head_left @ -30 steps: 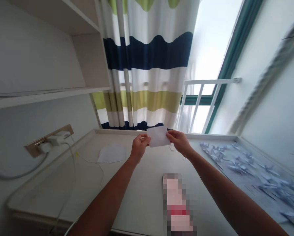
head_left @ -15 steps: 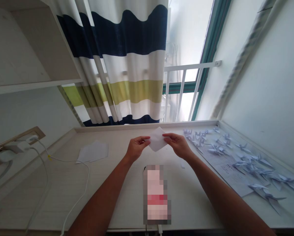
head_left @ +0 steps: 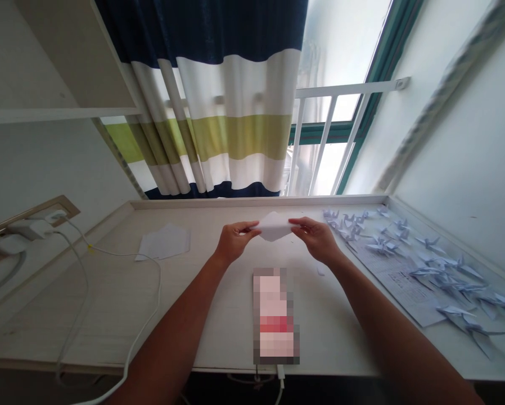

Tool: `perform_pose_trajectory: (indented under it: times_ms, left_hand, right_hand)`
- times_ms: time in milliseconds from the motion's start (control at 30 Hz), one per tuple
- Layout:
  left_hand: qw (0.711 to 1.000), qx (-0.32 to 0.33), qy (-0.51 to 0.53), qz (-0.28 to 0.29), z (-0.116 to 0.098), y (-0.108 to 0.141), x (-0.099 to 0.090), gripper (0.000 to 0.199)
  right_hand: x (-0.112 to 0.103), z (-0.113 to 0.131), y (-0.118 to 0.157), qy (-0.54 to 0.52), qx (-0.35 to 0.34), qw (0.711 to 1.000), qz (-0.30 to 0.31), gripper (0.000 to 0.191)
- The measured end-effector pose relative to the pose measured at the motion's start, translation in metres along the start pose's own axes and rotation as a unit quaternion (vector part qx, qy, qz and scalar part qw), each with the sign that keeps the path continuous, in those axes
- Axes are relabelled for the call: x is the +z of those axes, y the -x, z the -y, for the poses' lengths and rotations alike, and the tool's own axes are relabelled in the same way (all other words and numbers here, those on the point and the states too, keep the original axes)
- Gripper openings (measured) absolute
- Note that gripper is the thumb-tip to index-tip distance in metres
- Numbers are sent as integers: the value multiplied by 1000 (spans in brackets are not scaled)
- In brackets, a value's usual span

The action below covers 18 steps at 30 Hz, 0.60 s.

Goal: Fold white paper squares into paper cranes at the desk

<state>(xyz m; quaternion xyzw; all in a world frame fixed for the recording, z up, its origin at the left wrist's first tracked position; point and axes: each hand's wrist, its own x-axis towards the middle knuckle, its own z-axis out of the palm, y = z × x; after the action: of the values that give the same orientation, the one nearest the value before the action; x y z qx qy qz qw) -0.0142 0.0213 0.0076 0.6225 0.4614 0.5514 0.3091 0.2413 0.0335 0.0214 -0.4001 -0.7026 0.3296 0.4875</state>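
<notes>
A small white sheet of paper (head_left: 274, 226) is held up over the desk between my two hands. My left hand (head_left: 234, 241) pinches its left corner between thumb and fingers. At the opposite corner my right hand (head_left: 315, 237) grips it the same way. The paper looks slightly bowed, with its corners pointing up, down and sideways. Below it on the desk lies a phone-like object (head_left: 274, 315), its face blurred out, with a white cable at its near end. A tiny paper scrap (head_left: 320, 270) rests beside my right wrist.
Several folded paper cranes (head_left: 446, 270) spread along the right side, some on a printed sheet (head_left: 398, 281). Loose white paper (head_left: 163, 242) lies at the left. A white cable (head_left: 158, 287) runs from the wall socket (head_left: 31, 228) across the desk (head_left: 219, 349). Striped curtains (head_left: 244, 135) hang behind.
The paper has tilted and looks flatter and wider, its corners still in both hands. My hands are slightly farther apart. The whole view has shifted a little.
</notes>
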Motion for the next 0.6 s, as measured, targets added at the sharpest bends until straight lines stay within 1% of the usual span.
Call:
perform_pose_trajectory:
  times_ms: [133, 233, 300, 367, 467, 533, 600]
  left_hand:
    - [997, 61, -49, 16, -6, -1, -1, 22]
    - [993, 95, -64, 12, -9, -2, -1, 21]
    - [995, 90, -49, 15, -10, -1, 1, 22]
    - [997, 64, -27, 42, -11, 2, 3, 22]
    - [995, 32, -10, 90, -14, 6, 8, 22]
    - [995, 30, 1, 95, -16, 9, 12, 24]
    - [996, 23, 32, 82, -18, 11, 16, 26]
  right_hand:
    - [-2, 1, 1, 72, -31, 997, -15, 34]
    - [-2, 3, 1, 80, -35, 996, -30, 35]
    - [-1, 5, 2, 59, -24, 998, -10, 35]
    - [-1, 9, 3, 54, -11, 998, 25, 36]
    - [0, 17, 7, 105, -11, 992, 66, 40]
    - [2, 21, 10, 132, -17, 987, 94, 39]
    - [6, 25, 11, 129, -14, 984, 122, 34]
